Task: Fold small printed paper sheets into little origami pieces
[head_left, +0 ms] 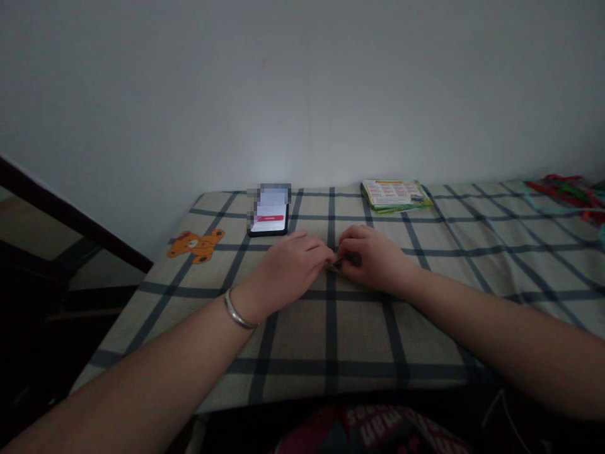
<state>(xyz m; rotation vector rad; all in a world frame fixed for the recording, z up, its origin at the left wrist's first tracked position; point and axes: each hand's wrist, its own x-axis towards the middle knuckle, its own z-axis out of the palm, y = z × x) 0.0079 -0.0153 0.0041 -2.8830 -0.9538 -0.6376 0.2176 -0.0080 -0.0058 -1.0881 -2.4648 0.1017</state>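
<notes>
My left hand (299,261), a silver bangle on its wrist, is low over the checked tablecloth (302,340). Its fingers are closed and their tips meet those of my right hand (373,258). The fingers of the right hand are curled in a pinch. Between the fingertips shows a small, thin, brownish piece (336,265), too small and dim to name. My fingers hide most of it.
Behind my left hand lies a phone (269,214) with a lit screen. A bear-shaped cutout (196,246) is at the left. A stack of printed green packets (397,194) lies by the wall (302,94). Red and green items (567,192) sit far right.
</notes>
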